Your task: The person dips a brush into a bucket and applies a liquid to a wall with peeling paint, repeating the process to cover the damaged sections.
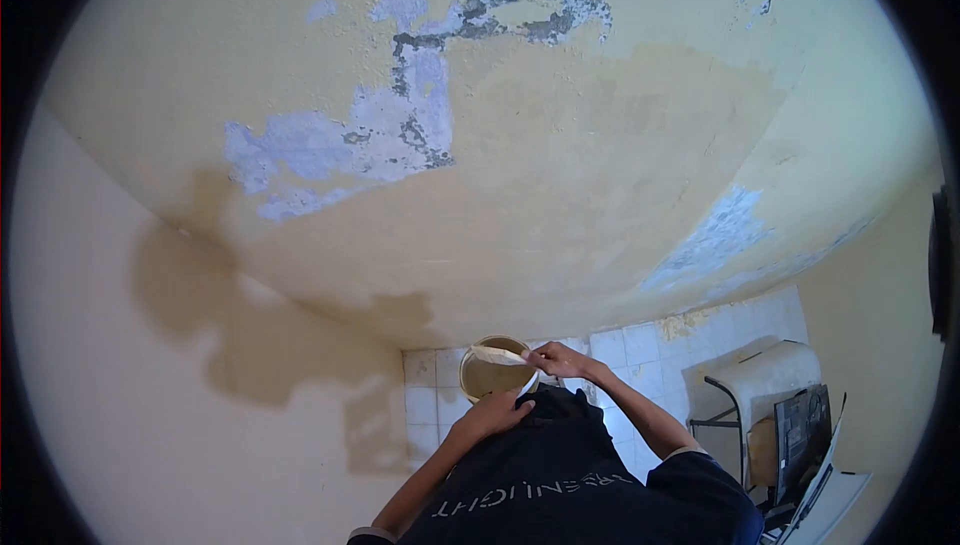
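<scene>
A round bucket (465,381) with beige paint-like material inside is in front of my body, low in the middle of the view. My left hand (495,413) is closed at its near rim, its fingertips partly hidden, beside a small white edge. My right hand (558,359) is pinched on the end of a pale, flat tool (497,355), which reaches left across the bucket's opening. The tool looks coated in cream material, and I cannot make out its exact kind.
Ahead is a yellowish wall (560,165) with peeled bluish-white patches (400,135). White floor tiles (645,345) lie below. At right are a pale chair (780,375) and a dark flat panel (803,435) leaning among boards. My shadow falls on the left wall (110,345).
</scene>
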`<act>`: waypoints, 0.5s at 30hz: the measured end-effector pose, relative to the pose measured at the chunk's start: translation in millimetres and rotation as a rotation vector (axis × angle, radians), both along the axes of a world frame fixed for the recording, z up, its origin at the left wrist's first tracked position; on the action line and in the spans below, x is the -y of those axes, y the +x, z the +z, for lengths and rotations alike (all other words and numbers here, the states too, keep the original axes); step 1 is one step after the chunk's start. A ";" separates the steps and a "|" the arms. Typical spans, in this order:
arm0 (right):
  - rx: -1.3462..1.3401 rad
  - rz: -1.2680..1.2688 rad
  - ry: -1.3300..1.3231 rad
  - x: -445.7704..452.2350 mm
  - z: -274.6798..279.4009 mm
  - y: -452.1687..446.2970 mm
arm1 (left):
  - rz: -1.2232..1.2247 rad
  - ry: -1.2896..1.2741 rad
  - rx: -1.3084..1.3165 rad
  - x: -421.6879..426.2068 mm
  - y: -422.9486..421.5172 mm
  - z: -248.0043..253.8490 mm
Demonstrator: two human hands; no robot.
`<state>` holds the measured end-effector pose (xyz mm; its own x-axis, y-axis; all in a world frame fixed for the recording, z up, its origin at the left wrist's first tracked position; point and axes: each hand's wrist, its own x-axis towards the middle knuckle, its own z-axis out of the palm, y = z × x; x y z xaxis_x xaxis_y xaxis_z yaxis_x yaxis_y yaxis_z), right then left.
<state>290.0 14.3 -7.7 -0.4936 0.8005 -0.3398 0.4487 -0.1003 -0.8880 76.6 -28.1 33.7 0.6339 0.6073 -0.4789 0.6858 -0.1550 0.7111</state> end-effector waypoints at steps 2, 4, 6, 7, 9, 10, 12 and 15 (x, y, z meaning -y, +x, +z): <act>-0.094 -0.095 0.097 -6.0 3.5 -11.7 | 0.001 -0.012 0.007 -1.8 -1.7 0.8; -0.195 -0.239 0.286 -14.4 35.2 -30.5 | 0.003 -0.029 0.014 -1.3 -3.5 1.4; -0.355 -0.376 0.273 -31.1 67.1 -53.3 | -0.001 0.009 0.054 -0.1 -4.9 1.2; -0.457 -0.368 0.255 -41.8 87.5 -61.6 | -0.004 0.011 0.055 -0.5 -4.6 0.9; -0.669 -0.360 0.199 -63.8 126.6 -76.4 | -0.007 -0.006 -0.011 0.5 -5.8 0.1; -0.781 -0.362 0.166 -75.5 143.4 -83.9 | -0.013 -0.005 -0.013 1.6 -6.9 -2.3; -0.789 -0.482 0.340 -99.1 171.9 -101.5 | -0.001 0.021 0.003 3.0 -11.4 -9.8; -0.756 -0.711 0.635 -134.5 202.4 -122.5 | 0.025 -0.008 -0.044 4.5 -19.1 -15.5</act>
<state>167.5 148.8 194.6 0.2191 0.8924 0.3944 -0.1817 0.4345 -0.8821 57.5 -32.6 18.2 0.5968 0.6185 -0.5111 0.7200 -0.1317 0.6814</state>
